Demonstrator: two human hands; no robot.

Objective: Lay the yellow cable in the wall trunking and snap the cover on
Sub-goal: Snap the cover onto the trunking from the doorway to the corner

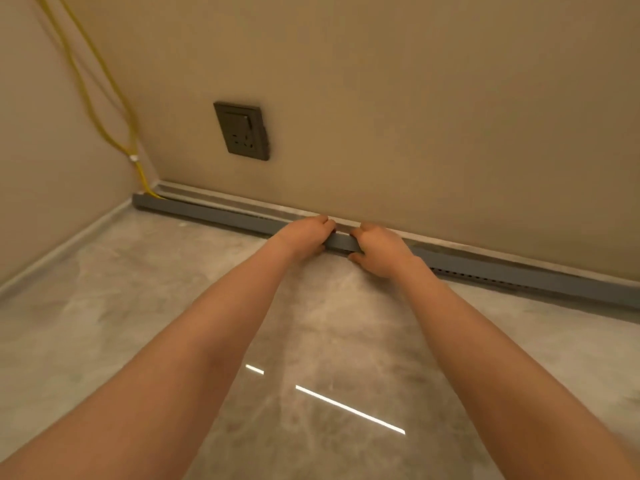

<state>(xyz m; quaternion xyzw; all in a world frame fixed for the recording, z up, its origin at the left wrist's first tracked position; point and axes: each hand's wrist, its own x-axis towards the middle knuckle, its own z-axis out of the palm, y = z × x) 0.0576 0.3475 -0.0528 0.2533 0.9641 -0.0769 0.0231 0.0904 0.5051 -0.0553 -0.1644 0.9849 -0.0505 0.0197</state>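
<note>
A long grey trunking (207, 213) runs along the foot of the wall, from the left corner off to the right. A yellow cable (104, 98) hangs down the left wall in two strands, is tied with a white clip, and enters the trunking's left end. My left hand (306, 237) and my right hand (377, 249) sit side by side at the trunking's middle. Each has fingers over the top and thumb at the front, gripping the grey cover (341, 243). To the right, a slotted side of the trunking (467, 273) shows.
A dark grey wall socket with a switch (242, 131) sits on the wall above the trunking. A pale skirting strip (242, 200) runs behind the trunking. The glossy grey floor (138, 289) reflects ceiling lights.
</note>
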